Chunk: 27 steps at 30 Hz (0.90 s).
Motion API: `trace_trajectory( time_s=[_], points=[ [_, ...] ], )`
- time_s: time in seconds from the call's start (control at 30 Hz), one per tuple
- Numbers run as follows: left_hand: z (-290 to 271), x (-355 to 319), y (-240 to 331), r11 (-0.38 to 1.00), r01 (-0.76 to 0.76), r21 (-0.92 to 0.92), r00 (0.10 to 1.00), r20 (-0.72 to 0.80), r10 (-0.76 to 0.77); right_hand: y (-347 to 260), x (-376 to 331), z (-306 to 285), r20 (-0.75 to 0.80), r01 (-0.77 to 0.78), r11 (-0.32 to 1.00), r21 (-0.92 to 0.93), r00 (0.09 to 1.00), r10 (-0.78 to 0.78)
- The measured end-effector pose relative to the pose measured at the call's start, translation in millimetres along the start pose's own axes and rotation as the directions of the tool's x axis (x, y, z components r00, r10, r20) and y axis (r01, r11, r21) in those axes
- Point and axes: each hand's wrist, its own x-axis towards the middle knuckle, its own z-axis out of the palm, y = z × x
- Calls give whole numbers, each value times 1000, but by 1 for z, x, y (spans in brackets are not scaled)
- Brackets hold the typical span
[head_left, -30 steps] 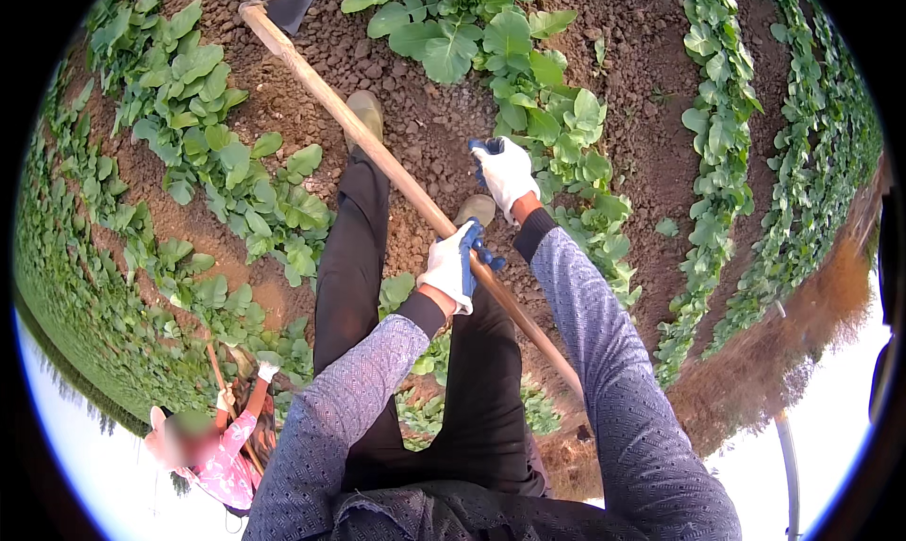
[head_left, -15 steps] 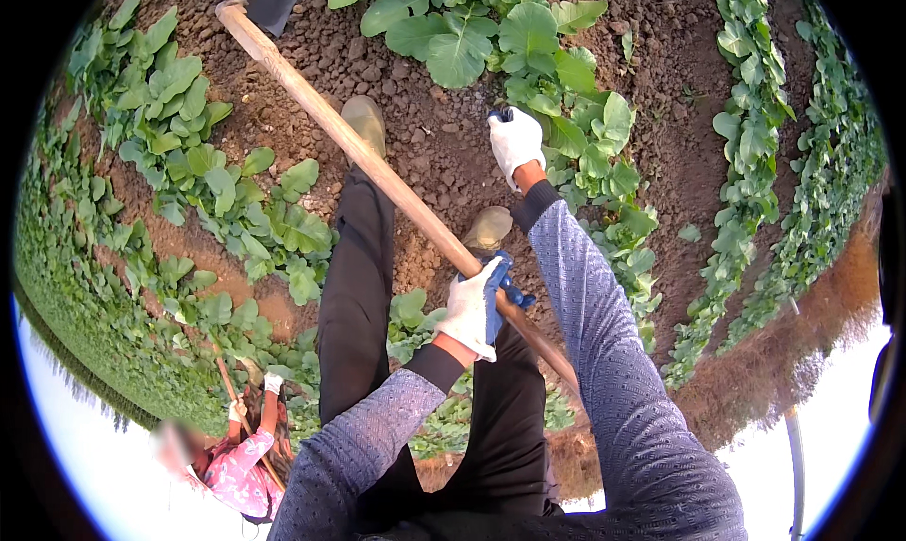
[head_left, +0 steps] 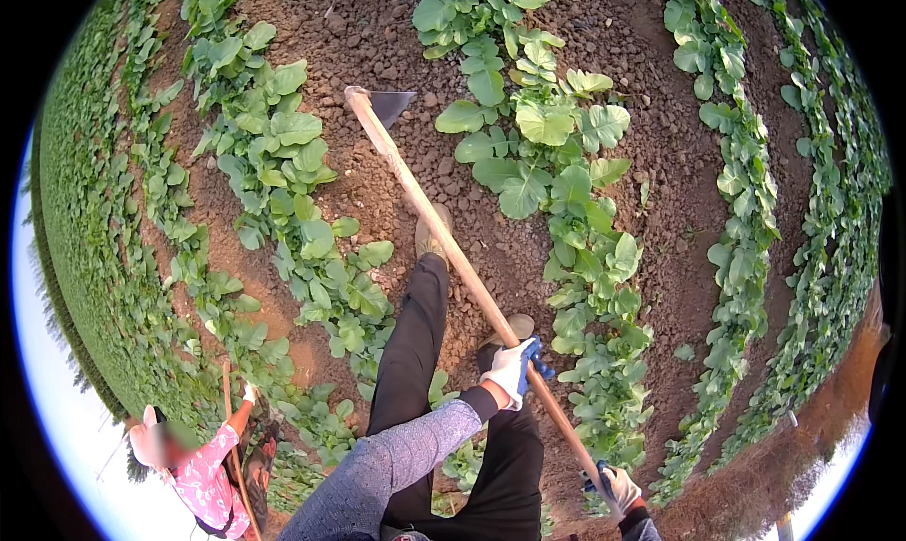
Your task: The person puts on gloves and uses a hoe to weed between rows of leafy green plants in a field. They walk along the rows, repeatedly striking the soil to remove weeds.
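A long wooden-handled hoe slants from upper left to lower right, its dark metal blade resting on the brown soil between crop rows. My left hand, in a white and blue glove, grips the middle of the handle above my dark trouser legs. My right hand, gloved the same way, grips the handle's lower end near the bottom edge of the view.
Rows of broad-leaved green plants run on both sides of the bare soil strip. My shoes stand in the furrow. Another person in a pink patterned top works at the lower left with a wooden-handled tool.
My right hand has left the plants and taken the handle's lower end. The hoe has swung down, its blade now on the soil nearer to me.
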Motion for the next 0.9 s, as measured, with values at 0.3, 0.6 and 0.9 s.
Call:
trace_trajectory(
  time_s=[0.3, 0.6, 0.9],
  points=[
    [18, -70, 55, 992, -124, -1, 992, -6, 124, -67, -131, 44, -280, 82, 976, -200, 950, -137],
    [86, -125, 286, 702, -679, 214, 707, -67, 704, -383, -97, 71, -202, 261, 952, -163, 935, -291],
    [89, -157, 193, 849, -498, 175, 858, -43, 512, -323, -197, 86, -240, 117, 990, -81, 961, -134]
  ],
)
